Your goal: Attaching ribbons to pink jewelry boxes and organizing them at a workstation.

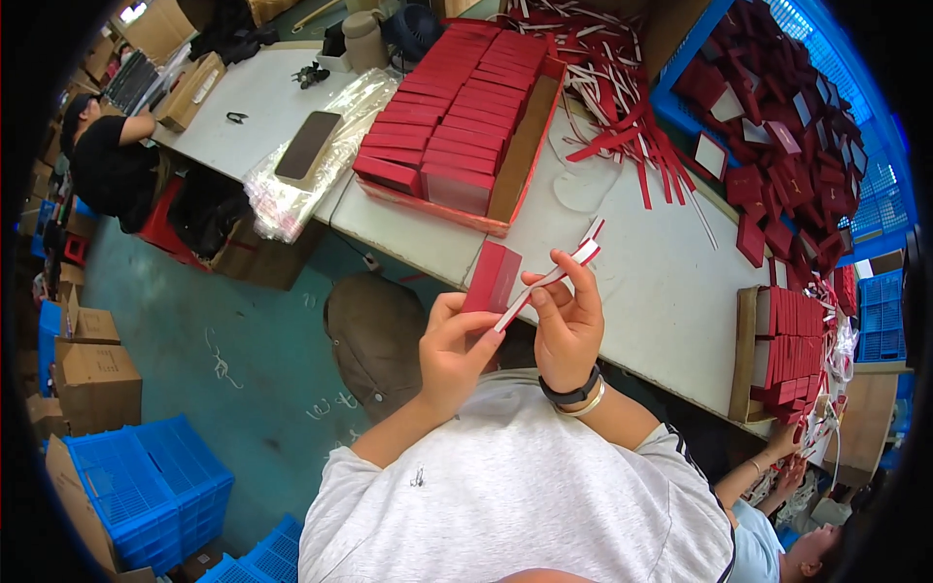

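Table [428,233], long and white-topped, bears a red-edged cardboard tray [516,165] of red boxes. Before it, the left hand [450,352] pinches an oblong dark-red box [491,274] and the near end of a narrow red-and-white strip [585,253]; the right hand [568,335] pinches the strip farther along. The strip slants up rightward; the box lies left of it, nearer the left hand. Neither shows legible writing.

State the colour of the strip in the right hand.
The strip is white and red, best seen in the head view.
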`<action>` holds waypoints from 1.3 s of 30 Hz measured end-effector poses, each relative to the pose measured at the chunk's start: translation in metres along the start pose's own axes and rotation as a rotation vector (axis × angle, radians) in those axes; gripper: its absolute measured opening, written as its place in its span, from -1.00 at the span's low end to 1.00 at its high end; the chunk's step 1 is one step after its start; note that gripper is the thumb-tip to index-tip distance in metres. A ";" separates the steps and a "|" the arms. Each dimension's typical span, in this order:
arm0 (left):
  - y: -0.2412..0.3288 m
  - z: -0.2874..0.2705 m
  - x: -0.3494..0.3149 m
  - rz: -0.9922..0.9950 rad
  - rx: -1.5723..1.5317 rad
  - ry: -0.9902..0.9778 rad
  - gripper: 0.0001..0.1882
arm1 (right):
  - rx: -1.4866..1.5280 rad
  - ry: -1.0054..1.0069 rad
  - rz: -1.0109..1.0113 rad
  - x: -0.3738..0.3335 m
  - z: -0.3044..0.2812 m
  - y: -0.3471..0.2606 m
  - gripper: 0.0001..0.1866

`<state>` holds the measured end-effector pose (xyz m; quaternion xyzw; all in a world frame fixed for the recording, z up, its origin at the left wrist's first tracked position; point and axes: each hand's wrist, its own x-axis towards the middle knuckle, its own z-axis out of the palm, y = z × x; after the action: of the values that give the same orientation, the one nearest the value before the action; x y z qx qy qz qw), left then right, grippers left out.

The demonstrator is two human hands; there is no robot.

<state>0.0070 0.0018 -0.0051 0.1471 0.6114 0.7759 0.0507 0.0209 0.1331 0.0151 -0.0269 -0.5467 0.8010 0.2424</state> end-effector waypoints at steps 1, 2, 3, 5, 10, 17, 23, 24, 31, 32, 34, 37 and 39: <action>-0.002 -0.001 -0.002 0.079 0.046 0.032 -0.78 | -0.044 -0.016 -0.039 -0.001 0.000 0.001 -0.57; -0.003 -0.001 -0.005 0.157 0.092 0.062 -0.79 | -0.089 -0.031 -0.078 -0.003 -0.001 0.002 -0.59; -0.004 0.001 -0.004 0.186 0.096 0.112 -0.79 | -0.086 -0.012 -0.103 -0.004 0.000 0.003 -0.61; 0.001 0.004 -0.007 0.188 0.124 0.112 -0.79 | -0.083 -0.018 -0.115 -0.007 -0.003 0.006 -0.62; -0.007 0.003 -0.009 0.299 0.274 0.129 -0.76 | -0.037 0.022 -0.077 -0.009 -0.004 0.013 -0.67; -0.014 0.002 -0.014 0.298 0.214 0.205 -0.77 | -0.031 0.010 -0.105 -0.015 -0.002 0.016 -0.69; -0.019 0.001 -0.018 0.369 0.237 0.180 -0.79 | -0.078 -0.014 -0.122 -0.019 -0.005 0.016 -0.72; -0.020 0.002 -0.019 0.366 0.236 0.175 -0.79 | -0.098 -0.013 -0.140 -0.018 -0.005 0.017 -0.72; -0.018 0.004 -0.021 0.227 0.108 0.259 -0.82 | -0.093 -0.028 -0.119 -0.024 -0.009 0.022 -0.69; -0.019 0.004 -0.021 0.242 0.121 0.249 -0.82 | -0.098 -0.024 -0.119 -0.020 -0.013 0.019 -0.69; -0.019 0.003 -0.022 0.199 0.147 0.284 -0.83 | -0.765 0.129 -0.390 -0.007 -0.026 0.011 -0.61; -0.018 0.001 -0.020 0.193 0.246 0.312 -0.83 | -0.945 -0.049 -0.532 0.000 -0.037 -0.018 -0.65; -0.015 0.001 -0.019 0.225 0.324 0.306 -0.83 | -1.000 -0.346 -0.533 0.001 -0.028 -0.040 -0.75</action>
<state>0.0239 0.0016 -0.0224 0.1014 0.7081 0.6818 -0.1532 0.0427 0.1687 0.0394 0.1312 -0.8773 0.3505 0.3006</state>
